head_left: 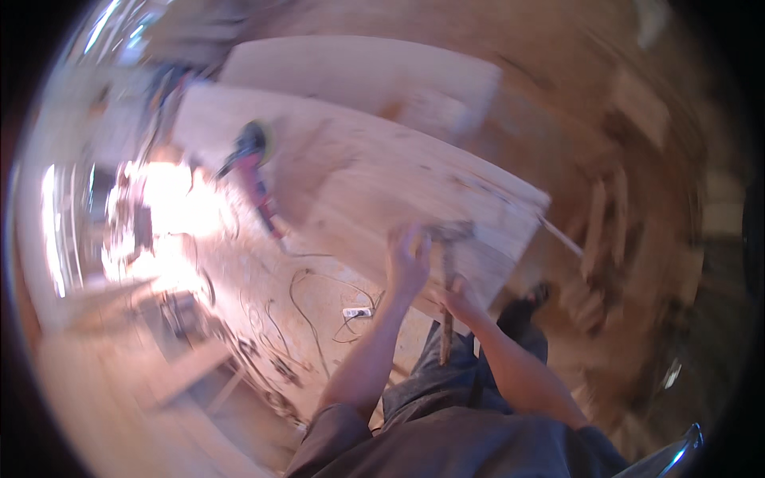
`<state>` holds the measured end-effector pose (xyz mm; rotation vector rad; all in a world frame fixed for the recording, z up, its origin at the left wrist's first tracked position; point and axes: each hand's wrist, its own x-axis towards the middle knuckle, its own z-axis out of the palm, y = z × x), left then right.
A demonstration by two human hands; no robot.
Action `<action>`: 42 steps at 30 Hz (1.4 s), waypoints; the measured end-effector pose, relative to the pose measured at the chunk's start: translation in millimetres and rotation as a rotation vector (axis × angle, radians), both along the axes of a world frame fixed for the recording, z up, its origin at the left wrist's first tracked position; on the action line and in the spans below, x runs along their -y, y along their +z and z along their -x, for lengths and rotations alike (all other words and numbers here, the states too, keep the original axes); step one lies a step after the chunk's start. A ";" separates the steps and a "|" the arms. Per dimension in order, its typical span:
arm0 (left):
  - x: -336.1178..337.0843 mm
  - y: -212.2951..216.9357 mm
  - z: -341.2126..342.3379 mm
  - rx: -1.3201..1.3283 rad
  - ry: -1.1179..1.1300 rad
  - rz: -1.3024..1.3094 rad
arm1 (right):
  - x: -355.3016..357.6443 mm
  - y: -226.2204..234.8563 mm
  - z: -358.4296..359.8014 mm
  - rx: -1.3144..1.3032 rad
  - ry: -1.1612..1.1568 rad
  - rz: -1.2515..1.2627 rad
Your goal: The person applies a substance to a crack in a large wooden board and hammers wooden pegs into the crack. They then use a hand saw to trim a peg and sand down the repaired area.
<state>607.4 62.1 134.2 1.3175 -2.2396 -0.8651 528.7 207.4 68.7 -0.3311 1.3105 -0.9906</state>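
Head view, blurred by motion: the right hand (460, 301) is clamped around the wooden handle of a hammer (448, 279), whose metal head sits just above the near edge of a large plywood sheet (374, 175). The left hand (408, 256) rests open, fingers spread, flat on the sheet right beside the hammer head. This looks like the striking step at the board's edge (what is being struck is too blurred to tell). A next blow would call for keeping those spread fingers out of the head's path. A sander (253, 159) with a red cord lies farther up the sheet.
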 end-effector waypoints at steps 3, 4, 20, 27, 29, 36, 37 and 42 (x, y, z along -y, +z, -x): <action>-50.6 25.3 -127.6 0.001 0.308 -0.068 | -48.1 -54.6 -29.2 -0.995 0.136 0.153; -75.9 23.3 -166.1 -0.137 0.478 -0.192 | -60.5 -58.7 -22.5 -1.077 0.282 0.212; -746.7 -36.5 -269.2 0.543 1.396 -1.263 | -148.5 -39.8 189.6 -1.343 1.802 0.687; -765.3 -71.4 -300.2 0.062 1.476 -1.142 | -91.2 -21.2 -3.7 -1.107 1.734 0.242; -743.7 -55.0 -366.3 0.032 1.584 -0.919 | -76.7 -19.2 -61.1 -1.036 1.727 0.252; -674.5 82.5 -530.4 -0.158 1.975 -0.414 | -57.7 2.7 -165.1 -0.897 1.715 0.242; -680.2 91.9 -536.5 -0.240 2.009 -0.434 | -57.8 5.7 -172.1 -0.889 1.706 0.218; -707.9 46.3 -516.1 -0.364 2.057 -0.554 | -25.5 -41.5 -104.1 -1.015 1.682 0.191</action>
